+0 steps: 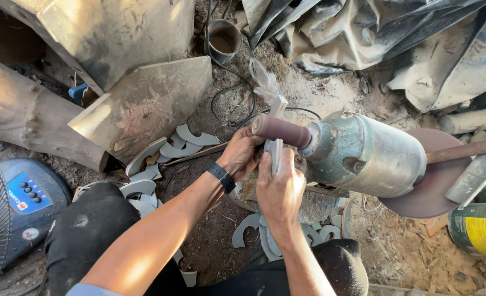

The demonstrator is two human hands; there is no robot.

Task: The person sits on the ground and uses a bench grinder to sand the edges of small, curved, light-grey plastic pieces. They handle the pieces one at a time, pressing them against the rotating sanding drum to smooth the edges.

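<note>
Both my hands grip a thin flat grey piece (276, 109) that stands on edge against the brown sanding drum (280, 130) of a grey-green motor (363, 155). My left hand (242, 155), with a black band on the wrist, holds the piece from the left, just under the drum. From below, my right hand (279, 189) clasps its lower part. The piece's upper end sticks up behind the drum. My dark-trousered knees frame the bottom of the view.
Curved grey cut-outs lie in piles on the dirt at left (169, 151) and below the motor (265, 233). A brown sanding disc (429, 197) sits on the motor's right end. Metal sheets (144, 104), a log (29, 115), a fan base (26, 200), a can (478, 227) and cables surround the spot.
</note>
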